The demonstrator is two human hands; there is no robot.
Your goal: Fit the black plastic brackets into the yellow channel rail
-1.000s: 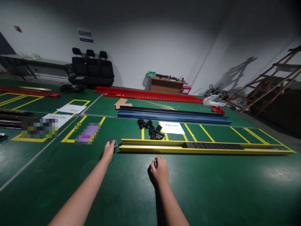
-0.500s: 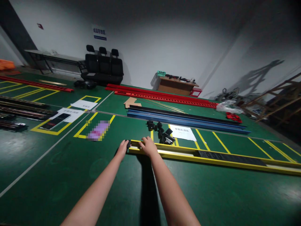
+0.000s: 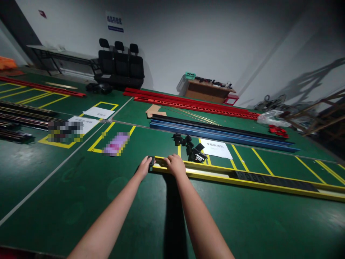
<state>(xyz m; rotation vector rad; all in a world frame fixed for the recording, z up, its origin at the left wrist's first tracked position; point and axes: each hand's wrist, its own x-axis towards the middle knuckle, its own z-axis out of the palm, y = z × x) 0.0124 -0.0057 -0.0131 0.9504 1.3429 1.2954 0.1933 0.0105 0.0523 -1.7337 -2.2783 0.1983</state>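
A long yellow channel rail [image 3: 258, 184] with a pale inside runs from the middle of the view to the right edge. Its left end has a small black end piece [image 3: 151, 163] against it, pinched in the fingers of my left hand [image 3: 144, 168]. A little to the right, my right hand [image 3: 176, 166] is closed over the rail, fingers curled on its far edge. Farther along, a black slotted strip [image 3: 275, 180] lies inside the channel. Several small black plastic parts [image 3: 190, 147] are scattered on the green floor just beyond the rail.
Behind the parts lie a printed paper [image 3: 216, 148], blue and black rails [image 3: 215, 132] and red rails [image 3: 199, 107]. Dark rails [image 3: 24, 117] lie at left. Black seats [image 3: 121, 66] and a low brown table [image 3: 207, 91] stand by the wall. Yellow tape marks the floor.
The camera has tilted slightly, so the scene sits higher and a little to the right. My right fingers look more curled over the rail; my left hand stays at the end piece.
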